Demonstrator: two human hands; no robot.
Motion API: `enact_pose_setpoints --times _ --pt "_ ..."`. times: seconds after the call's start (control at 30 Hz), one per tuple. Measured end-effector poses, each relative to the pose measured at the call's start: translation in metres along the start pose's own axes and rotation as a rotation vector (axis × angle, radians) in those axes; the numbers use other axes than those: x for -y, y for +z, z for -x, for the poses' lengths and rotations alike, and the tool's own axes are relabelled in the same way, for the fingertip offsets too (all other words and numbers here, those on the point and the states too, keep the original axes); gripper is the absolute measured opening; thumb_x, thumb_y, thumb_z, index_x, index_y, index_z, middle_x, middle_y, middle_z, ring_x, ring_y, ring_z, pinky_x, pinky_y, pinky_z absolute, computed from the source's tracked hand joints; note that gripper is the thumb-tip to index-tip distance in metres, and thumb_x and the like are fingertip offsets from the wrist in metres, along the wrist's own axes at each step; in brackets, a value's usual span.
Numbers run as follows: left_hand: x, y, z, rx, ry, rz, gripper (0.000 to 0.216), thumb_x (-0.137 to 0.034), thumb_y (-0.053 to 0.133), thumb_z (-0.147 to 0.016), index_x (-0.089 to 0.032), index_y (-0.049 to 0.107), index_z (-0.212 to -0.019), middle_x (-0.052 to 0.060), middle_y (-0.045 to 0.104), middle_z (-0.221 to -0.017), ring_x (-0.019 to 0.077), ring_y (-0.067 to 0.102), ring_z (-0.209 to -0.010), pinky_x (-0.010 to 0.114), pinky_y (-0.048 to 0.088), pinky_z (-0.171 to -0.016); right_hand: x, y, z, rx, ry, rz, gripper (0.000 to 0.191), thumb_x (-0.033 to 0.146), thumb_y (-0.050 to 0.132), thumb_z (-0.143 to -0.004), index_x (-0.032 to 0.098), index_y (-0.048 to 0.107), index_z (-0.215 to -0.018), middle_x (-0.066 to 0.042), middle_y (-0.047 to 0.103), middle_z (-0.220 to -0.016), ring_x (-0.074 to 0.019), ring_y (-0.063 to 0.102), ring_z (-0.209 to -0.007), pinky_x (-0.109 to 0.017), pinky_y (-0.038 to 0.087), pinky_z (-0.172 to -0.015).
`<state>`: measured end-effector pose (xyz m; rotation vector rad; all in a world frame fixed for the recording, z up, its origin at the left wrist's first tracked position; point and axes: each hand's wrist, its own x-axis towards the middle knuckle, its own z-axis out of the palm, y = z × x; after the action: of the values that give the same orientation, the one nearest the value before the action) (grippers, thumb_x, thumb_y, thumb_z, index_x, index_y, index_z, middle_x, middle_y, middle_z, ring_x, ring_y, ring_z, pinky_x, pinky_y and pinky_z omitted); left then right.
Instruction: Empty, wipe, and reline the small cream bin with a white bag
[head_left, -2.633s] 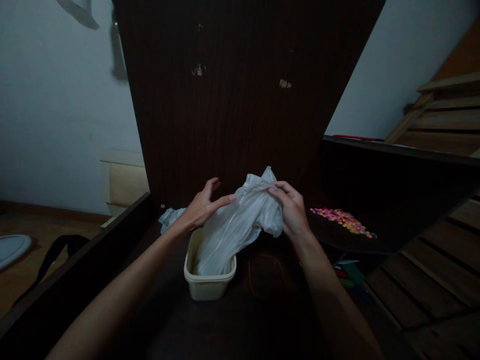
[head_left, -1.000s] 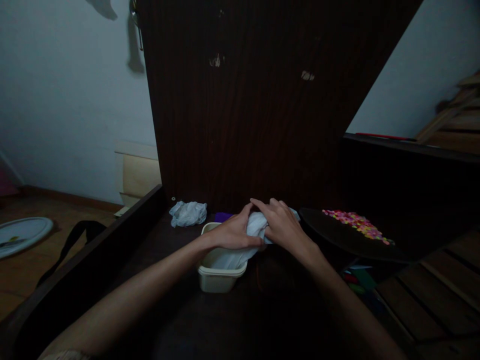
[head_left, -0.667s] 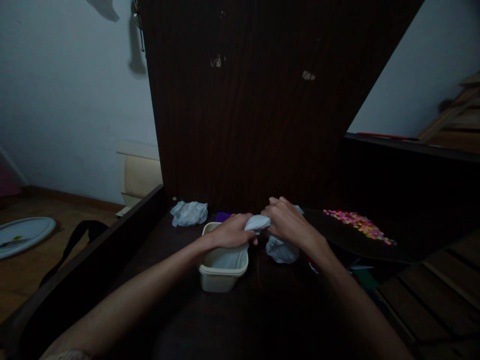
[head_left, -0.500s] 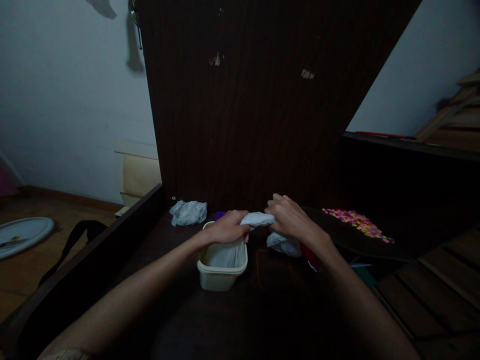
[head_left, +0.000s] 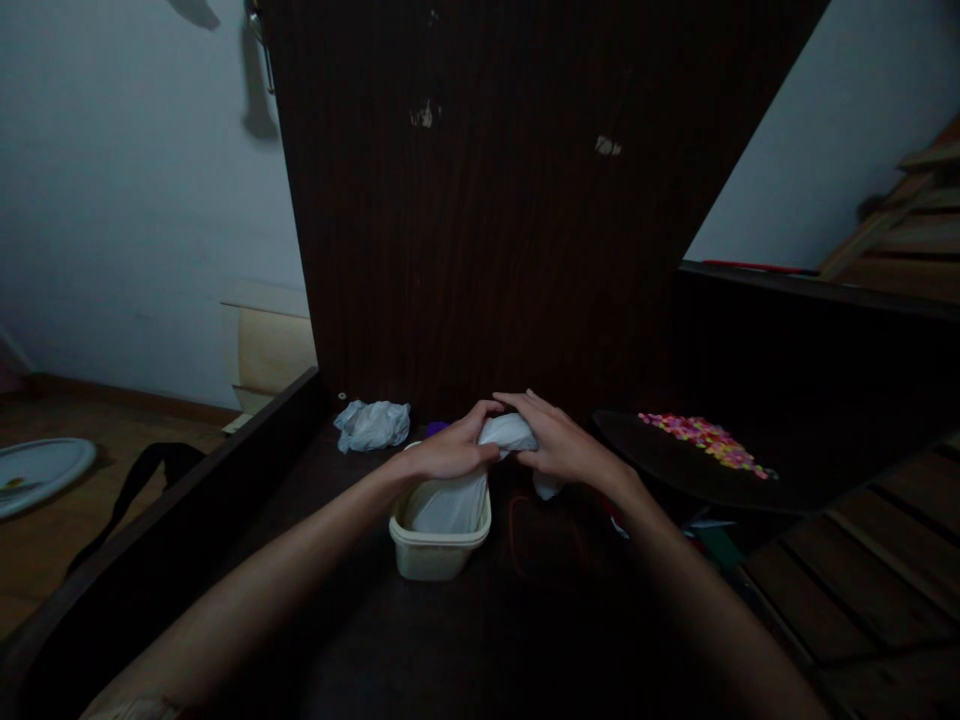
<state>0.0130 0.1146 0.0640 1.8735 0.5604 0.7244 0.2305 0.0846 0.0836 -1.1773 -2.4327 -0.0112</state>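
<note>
A white plastic bag (head_left: 504, 436) is bunched between both my hands above a cream rectangular tub (head_left: 437, 555) on the dark wooden surface (head_left: 420, 650). My left hand (head_left: 448, 454) grips the bag at the tub's far rim, and part of the bag hangs down inside the tub. My right hand (head_left: 561, 449) is closed over the bag's other end, just right of the tub. The two hands almost touch.
A second crumpled white bag (head_left: 373, 424) lies at the back left. A dark tray with small coloured pieces (head_left: 703, 438) sits to the right. A tall dark wooden panel (head_left: 495, 200) stands behind. A raised dark edge (head_left: 172, 530) borders the left side.
The bag was held up loose and open above the tub. Both hands have since pressed and rolled it into a tight bundle, and have drawn closer together over the tub's far edge.
</note>
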Motion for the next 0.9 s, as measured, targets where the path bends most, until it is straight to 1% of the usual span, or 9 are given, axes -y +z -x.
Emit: enact_pose_setpoints --times 0.1,0.17,0.23,0.4,0.5,0.6,0.7,0.8,0.9 --pt "-0.001 -0.001 0.000 -0.025 0.003 -0.029 0.053 -0.014 0.060 -0.079 -0.018 0.045 -0.129 0.004 0.060 -0.101 0.0185 0.059 -0.086 0.035 0.052 -0.080 0.010 0.001 -0.005 0.042 0.036 -0.170 0.084 0.006 0.054 -0.074 0.020 0.038 -0.155 -0.015 0.057 -0.149 -0.0271 0.058 -0.133 -0.046 0.044 -0.110" --pt "0.000 -0.004 0.000 -0.050 -0.001 -0.064 0.058 -0.015 0.063 -0.077 -0.017 0.044 -0.133 0.003 0.060 -0.098 0.0190 0.059 -0.086 0.034 0.051 -0.079 0.012 -0.004 -0.009 0.079 0.108 -0.231 0.079 0.005 0.051 -0.075 0.018 0.041 -0.152 -0.013 0.072 -0.124 -0.0253 0.068 -0.108 -0.041 0.051 -0.095" --pt "0.001 -0.008 0.002 -0.058 0.005 -0.096 0.062 -0.016 0.066 -0.077 -0.017 0.043 -0.134 0.002 0.061 -0.095 0.0189 0.059 -0.085 0.033 0.049 -0.077 0.013 -0.010 -0.012 0.121 0.194 -0.301 0.067 0.008 0.052 -0.077 0.016 0.050 -0.144 -0.007 0.076 -0.099 -0.0219 0.069 -0.085 -0.035 0.051 -0.080" --pt "0.004 -0.018 0.006 0.014 0.013 -0.128 0.052 -0.019 0.068 -0.078 -0.017 0.051 -0.128 -0.003 0.062 -0.082 0.0147 0.056 -0.072 0.027 0.044 -0.067 0.013 -0.017 -0.016 0.319 0.345 -0.516 0.019 0.030 0.069 -0.078 0.015 0.073 -0.089 -0.004 0.071 -0.082 -0.0163 0.059 -0.070 -0.026 0.042 -0.062" --pt "0.007 -0.020 0.007 0.019 0.040 -0.117 0.044 -0.019 0.068 -0.080 -0.017 0.056 -0.122 -0.002 0.066 -0.084 0.0148 0.059 -0.074 0.027 0.045 -0.069 0.017 -0.016 -0.013 0.449 0.397 -0.624 0.038 0.048 0.069 -0.082 0.016 0.066 -0.061 0.002 0.056 -0.054 -0.0107 0.044 -0.051 -0.024 0.032 -0.051" --pt "0.010 -0.018 0.008 -0.012 0.058 -0.061 0.037 -0.022 0.071 -0.080 -0.017 0.059 -0.114 -0.001 0.067 -0.085 0.0157 0.062 -0.077 0.028 0.047 -0.073 0.023 -0.011 -0.009 0.469 0.501 -0.856 0.049 0.056 0.071 -0.080 0.017 0.061 -0.053 0.004 0.048 -0.045 -0.0073 0.035 -0.043 -0.024 0.025 -0.045" --pt "0.008 -0.015 0.013 -0.169 0.096 -0.099 0.036 -0.029 0.078 -0.075 -0.018 0.057 -0.103 -0.001 0.064 -0.087 0.0158 0.060 -0.079 0.029 0.047 -0.074 0.029 -0.004 -0.006 0.423 0.553 -1.118 0.046 0.053 0.069 -0.083 0.014 0.069 -0.060 0.003 0.050 -0.042 -0.0070 0.036 -0.038 -0.023 0.026 -0.042" --pt "-0.002 -0.012 0.027 -0.410 0.109 -0.264 0.043 -0.034 0.085 -0.066 -0.021 0.050 -0.087 -0.004 0.055 -0.083 0.0139 0.051 -0.073 0.027 0.041 -0.068 0.036 0.006 -0.005 0.328 0.600 -1.376 0.038 0.046 0.069 -0.085 0.011 0.077 -0.076 0.000 0.060 -0.048 -0.0092 0.047 -0.041 -0.022 0.036 -0.045" --pt "-0.021 -0.006 0.048 -0.534 0.076 -0.361 0.034 -0.039 0.074 -0.078 -0.021 0.045 -0.075 -0.006 0.047 -0.072 0.0131 0.044 -0.067 0.026 0.034 -0.063 0.046 0.015 -0.005 0.214 0.670 -1.552 0.031 0.045 0.072 -0.082 0.015 0.077 -0.078 -0.003 0.070 -0.063 -0.0114 0.058 -0.052 -0.022 0.045 -0.053"
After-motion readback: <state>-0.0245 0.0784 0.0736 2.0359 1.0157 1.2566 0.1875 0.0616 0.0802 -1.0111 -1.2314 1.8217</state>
